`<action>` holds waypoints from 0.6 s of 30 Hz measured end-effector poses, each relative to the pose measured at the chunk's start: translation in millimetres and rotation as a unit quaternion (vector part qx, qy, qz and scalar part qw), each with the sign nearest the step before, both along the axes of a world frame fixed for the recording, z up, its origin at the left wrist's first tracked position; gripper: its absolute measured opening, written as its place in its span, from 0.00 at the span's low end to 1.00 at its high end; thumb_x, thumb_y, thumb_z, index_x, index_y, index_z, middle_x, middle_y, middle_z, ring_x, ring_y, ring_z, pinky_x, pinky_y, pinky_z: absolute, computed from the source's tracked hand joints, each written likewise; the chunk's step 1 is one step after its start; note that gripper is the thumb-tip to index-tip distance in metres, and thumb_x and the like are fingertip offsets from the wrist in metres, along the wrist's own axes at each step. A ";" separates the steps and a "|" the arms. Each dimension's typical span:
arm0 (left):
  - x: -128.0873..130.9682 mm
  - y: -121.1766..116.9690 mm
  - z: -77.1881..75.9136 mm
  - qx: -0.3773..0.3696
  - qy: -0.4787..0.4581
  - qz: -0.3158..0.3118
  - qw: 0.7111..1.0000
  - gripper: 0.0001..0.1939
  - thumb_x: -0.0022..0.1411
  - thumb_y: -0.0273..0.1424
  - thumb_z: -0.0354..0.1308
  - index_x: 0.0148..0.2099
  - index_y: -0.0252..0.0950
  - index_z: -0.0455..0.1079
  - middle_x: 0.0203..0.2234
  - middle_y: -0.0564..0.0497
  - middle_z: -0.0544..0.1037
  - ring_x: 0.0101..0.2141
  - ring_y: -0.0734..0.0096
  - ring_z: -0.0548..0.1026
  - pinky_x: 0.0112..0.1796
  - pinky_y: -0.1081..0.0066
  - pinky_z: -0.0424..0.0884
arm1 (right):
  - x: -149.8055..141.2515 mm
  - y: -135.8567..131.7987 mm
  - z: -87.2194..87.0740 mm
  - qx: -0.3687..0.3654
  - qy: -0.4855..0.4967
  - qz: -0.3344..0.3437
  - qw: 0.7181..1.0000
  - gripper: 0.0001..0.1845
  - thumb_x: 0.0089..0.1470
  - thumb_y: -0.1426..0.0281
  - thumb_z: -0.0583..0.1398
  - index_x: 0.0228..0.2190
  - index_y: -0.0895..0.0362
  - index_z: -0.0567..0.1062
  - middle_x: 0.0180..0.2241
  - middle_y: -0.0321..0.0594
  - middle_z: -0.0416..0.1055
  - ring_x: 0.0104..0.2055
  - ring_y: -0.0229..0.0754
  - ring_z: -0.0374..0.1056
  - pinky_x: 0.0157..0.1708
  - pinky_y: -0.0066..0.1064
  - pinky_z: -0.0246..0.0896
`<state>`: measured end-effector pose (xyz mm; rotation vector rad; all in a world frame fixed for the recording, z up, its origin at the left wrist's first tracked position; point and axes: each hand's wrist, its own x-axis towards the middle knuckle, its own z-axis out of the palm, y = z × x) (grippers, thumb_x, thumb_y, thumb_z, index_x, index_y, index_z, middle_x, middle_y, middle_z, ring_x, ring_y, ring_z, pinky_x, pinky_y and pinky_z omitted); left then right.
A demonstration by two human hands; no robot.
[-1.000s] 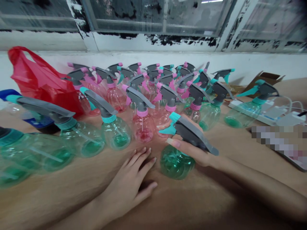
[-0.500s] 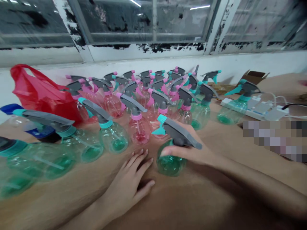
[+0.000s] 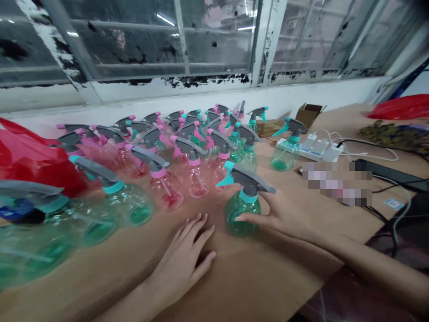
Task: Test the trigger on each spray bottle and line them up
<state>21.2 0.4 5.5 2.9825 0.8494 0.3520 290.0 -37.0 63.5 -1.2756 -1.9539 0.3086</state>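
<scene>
My right hand (image 3: 284, 217) is wrapped round the body of a green spray bottle (image 3: 243, 213), with the thumb across its front. This bottle stands upright at the table's surface, its grey head and turquoise nozzle pointing left; the fingers behind it are hidden. To its left, my left hand (image 3: 187, 246) lies palm down on the brown tabletop (image 3: 248, 277), fingers stretched out and holding nothing. Just beyond my hands stand a pink spray bottle (image 3: 166, 190) and another pink spray bottle (image 3: 198, 176). Nearer the left side is a green spray bottle (image 3: 129, 201).
Several more pink and green spray bottles crowd the back, beside a red plastic bag (image 3: 36, 161). On the right are a lone green bottle (image 3: 284, 154), a white power strip (image 3: 315, 150), cables and a pixelated object (image 3: 335, 183). A small cardboard box (image 3: 308, 117) sits near the wall.
The view has swung right, bringing the table's right edge into sight. My right hand has shifted the green spray bottle a little rightward, away from the pink ones. My left hand still rests flat.
</scene>
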 end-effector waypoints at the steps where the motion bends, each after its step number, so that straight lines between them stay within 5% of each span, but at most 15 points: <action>1: 8.3 -0.5 1.1 -0.006 -0.002 -0.009 1.000 0.22 0.69 0.37 0.51 0.61 0.34 0.63 0.61 0.39 0.64 0.60 0.50 0.61 0.56 0.47 0.60 | 13.3 -3.5 -0.3 0.000 -0.009 -0.026 1.000 0.35 0.49 0.52 0.65 0.54 0.53 0.66 0.48 0.46 0.71 0.48 0.52 0.68 0.48 0.46 0.66; 6: 57.5 2.9 6.1 -0.035 -0.007 -0.061 0.998 0.22 0.67 0.35 0.54 0.61 0.34 0.63 0.61 0.39 0.64 0.60 0.50 0.61 0.56 0.47 0.61 | 82.1 -8.7 -7.5 0.011 -0.015 -0.148 0.989 0.22 0.49 0.51 0.64 0.38 0.53 0.73 0.47 0.47 0.72 0.51 0.56 0.67 0.50 0.51 0.63; 12: 121.9 15.8 5.3 -0.057 -0.005 -0.115 0.992 0.22 0.68 0.34 0.54 0.61 0.32 0.63 0.61 0.38 0.64 0.61 0.51 0.60 0.57 0.47 0.59 | 141.4 21.2 -19.6 0.012 0.036 -0.237 0.971 0.31 0.47 0.50 0.65 0.45 0.58 0.69 0.43 0.51 0.74 0.46 0.57 0.71 0.44 0.50 0.66; 18: 171.9 34.7 1.2 -0.062 -0.021 -0.147 0.987 0.21 0.68 0.34 0.54 0.60 0.32 0.65 0.60 0.38 0.65 0.61 0.52 0.59 0.58 0.50 0.58 | 154.8 55.9 -14.6 0.009 0.032 -0.251 0.967 0.31 0.47 0.52 0.65 0.46 0.60 0.68 0.42 0.52 0.74 0.45 0.56 0.72 0.42 0.46 0.67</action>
